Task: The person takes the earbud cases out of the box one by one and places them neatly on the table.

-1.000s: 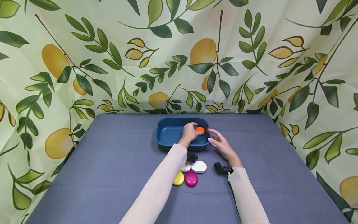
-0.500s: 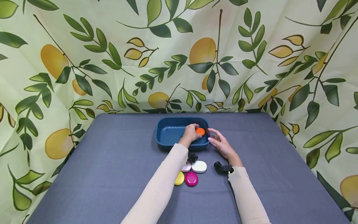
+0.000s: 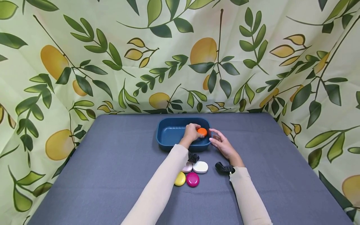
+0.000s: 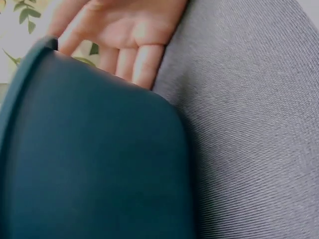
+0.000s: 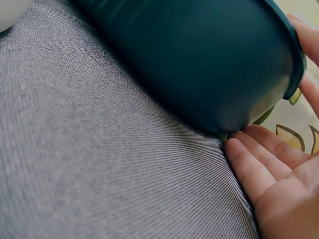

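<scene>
A dark blue oblong plastic box (image 3: 171,147) stands toward the back of the table. Inside its right end, my left hand (image 3: 190,133) pinches a smooth orange round piece (image 3: 202,132) between thumb and fingers. My right hand (image 3: 222,146) is at the box's right end, its fairly straight fingers and thumb against the outside. The right wrist view shows fingertips (image 5: 237,144) touching the end wall low down, near the cloth. In the left wrist view, the box's near outer wall (image 4: 99,154) hides the left hand, and the right palm (image 4: 134,30) appears beyond it.
In front of the box lie a white oval piece (image 3: 200,167), a pale pink one (image 3: 187,168) partly behind the left sleeve, a yellow round one (image 3: 180,179) and a magenta round one (image 3: 192,179). Grey cloth (image 3: 118,162) covers the table; a leaf-patterned curtain (image 3: 174,84) hangs behind.
The orange piece has shifted very slightly right and its tilt has varied in the left hand's pinch. The right hand and the box have stayed in place.
</scene>
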